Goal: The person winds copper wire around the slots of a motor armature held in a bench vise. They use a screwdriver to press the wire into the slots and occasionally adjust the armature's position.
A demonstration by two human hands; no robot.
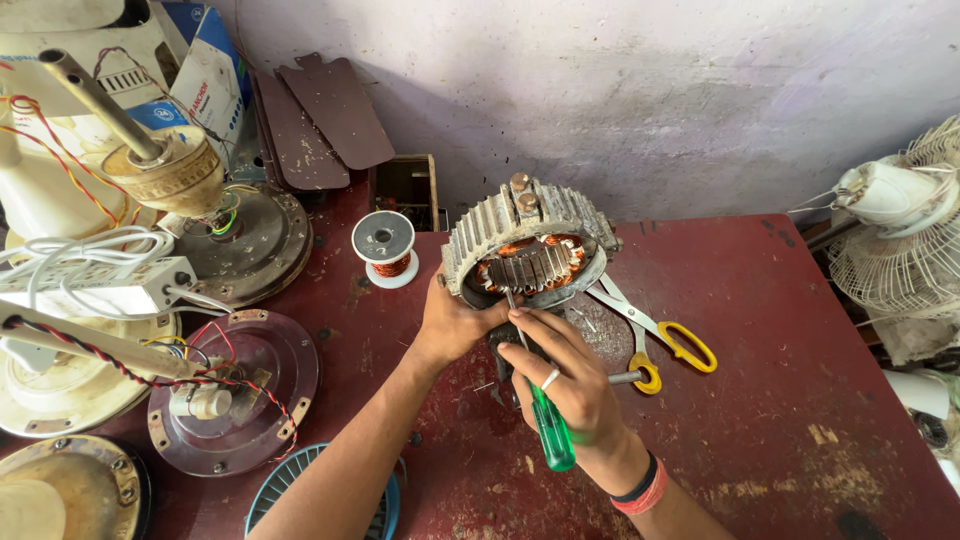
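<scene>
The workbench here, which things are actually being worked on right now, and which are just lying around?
In use:
- ribbed motor stator, steadied by the left hand
- green-handled screwdriver, held in the right hand, tip at the copper windings

Lying about:
- yellow-handled scissors
- copper wire spool
- fan motor covers
- white power strip
- table fan

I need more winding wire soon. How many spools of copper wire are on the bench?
1. A white spool of copper wire stands upright on the red bench, left of the stator. Others may be hidden behind the clutter at left.
</scene>
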